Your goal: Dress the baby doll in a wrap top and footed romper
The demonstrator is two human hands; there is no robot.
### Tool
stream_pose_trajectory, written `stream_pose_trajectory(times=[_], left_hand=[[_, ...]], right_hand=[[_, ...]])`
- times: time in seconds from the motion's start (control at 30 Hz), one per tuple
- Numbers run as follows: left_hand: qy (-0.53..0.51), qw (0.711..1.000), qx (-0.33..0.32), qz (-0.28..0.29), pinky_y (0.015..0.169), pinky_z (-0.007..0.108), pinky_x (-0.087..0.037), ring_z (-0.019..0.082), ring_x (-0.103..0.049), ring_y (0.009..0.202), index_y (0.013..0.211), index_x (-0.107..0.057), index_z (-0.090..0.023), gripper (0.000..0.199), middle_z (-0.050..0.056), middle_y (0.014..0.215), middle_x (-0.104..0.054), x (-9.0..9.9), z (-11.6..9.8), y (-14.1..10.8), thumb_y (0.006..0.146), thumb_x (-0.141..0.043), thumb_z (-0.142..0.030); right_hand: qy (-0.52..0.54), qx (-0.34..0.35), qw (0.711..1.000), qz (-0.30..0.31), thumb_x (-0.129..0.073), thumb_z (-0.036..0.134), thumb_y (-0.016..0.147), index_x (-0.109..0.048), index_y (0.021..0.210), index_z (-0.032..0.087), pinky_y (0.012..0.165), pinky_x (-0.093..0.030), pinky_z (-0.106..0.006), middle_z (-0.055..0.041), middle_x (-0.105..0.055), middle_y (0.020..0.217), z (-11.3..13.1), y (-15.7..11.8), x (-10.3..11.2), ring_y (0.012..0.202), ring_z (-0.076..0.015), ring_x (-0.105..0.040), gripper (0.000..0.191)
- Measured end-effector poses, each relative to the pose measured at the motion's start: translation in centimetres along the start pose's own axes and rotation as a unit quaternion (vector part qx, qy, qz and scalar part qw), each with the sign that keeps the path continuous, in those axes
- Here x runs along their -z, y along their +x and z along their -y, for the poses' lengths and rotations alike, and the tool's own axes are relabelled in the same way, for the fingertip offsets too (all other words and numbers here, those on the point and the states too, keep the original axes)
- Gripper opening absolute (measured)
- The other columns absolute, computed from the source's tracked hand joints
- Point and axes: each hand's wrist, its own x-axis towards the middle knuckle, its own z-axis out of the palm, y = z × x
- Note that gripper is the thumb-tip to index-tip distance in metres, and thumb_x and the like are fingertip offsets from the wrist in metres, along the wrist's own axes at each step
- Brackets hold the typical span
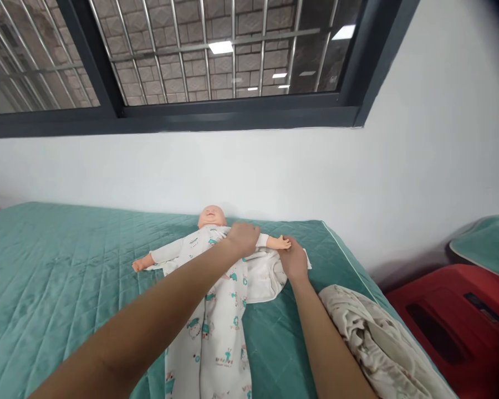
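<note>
A baby doll (212, 216) lies on its back, head toward the wall, wearing a white romper (227, 338) with teal and coloured prints. My left hand (244, 238) is closed at the doll's shoulder, on the upper sleeve; the fingertips are hidden behind the hand. With my right hand (294, 261) I hold the doll's hand (279, 243), which sticks out of the white sleeve to the right. The doll's other arm (143, 262) is stretched out to the left, its hand bare. Under the held arm lies a white cloth piece (266, 277), spread beside the romper.
A green quilted cover (87, 288) lies under the doll. At the right edge is a crumpled pale cloth (370, 338). Beyond it stand a red plastic stool (453, 321) and a green cushion (486, 244). A white wall and barred window (233, 113) rise behind.
</note>
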Motion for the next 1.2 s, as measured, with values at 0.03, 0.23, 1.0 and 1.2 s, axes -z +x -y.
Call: stream_pose_trajectory(times=[0.03, 0.23, 1.0, 1.2], left_hand=[[-0.005, 1.000, 0.003, 0.000, 0.089, 0.047, -0.049, 0.032, -0.061, 0.108, 0.118, -0.056, -0.012, 0.037, 0.017, 0.116, -0.066, 0.1, -0.1, -0.6, 0.086, -0.058, -0.032], [-0.189, 0.947, 0.146, -0.215, 0.110, 0.046, -0.037, 0.027, -0.048, 0.131, 0.127, -0.053, -0.022, 0.036, 0.009, 0.139, -0.055, -1.4, 1.7, -10.5, 0.095, -0.044, -0.037], [-0.718, 0.617, 0.245, -0.207, 0.107, 0.038, -0.043, 0.026, -0.048, 0.133, 0.139, -0.049, -0.032, 0.055, 0.002, 0.148, -0.049, -6.7, 4.6, -15.5, 0.088, -0.058, -0.052], [-0.610, 0.696, 0.296, -0.238, 0.109, 0.040, -0.040, 0.026, -0.050, 0.130, 0.133, -0.052, -0.025, 0.053, 0.008, 0.140, -0.054, -6.9, 5.7, -13.9, 0.089, -0.054, -0.055]], right_hand=[[0.009, 0.002, 1.000, -0.003, -0.047, 0.027, 0.083, -0.065, 0.105, 0.018, 0.079, -0.046, -0.030, -0.0096, -0.072, 0.102, -0.1, 0.1, -0.1, 0.092, -0.0223, -0.064, 0.030], [0.044, 0.023, 0.999, -0.020, -0.044, 0.015, 0.066, -0.062, 0.109, 0.017, 0.083, -0.050, -0.037, -0.0098, -0.070, 0.103, -0.9, 0.2, -0.6, 0.094, -0.0245, -0.064, 0.047], [0.146, -0.082, 0.974, -0.151, -0.056, 0.031, 0.067, -0.058, 0.118, 0.014, 0.084, -0.047, -0.040, -0.0112, -0.061, 0.107, -1.6, 1.3, -1.5, 0.093, -0.0241, -0.057, 0.054], [0.033, 0.021, 0.985, -0.170, -0.051, 0.031, 0.075, -0.058, 0.113, 0.013, 0.102, -0.039, -0.051, -0.0169, -0.058, 0.116, -0.9, 1.2, -1.2, 0.119, -0.0332, -0.050, 0.043]])
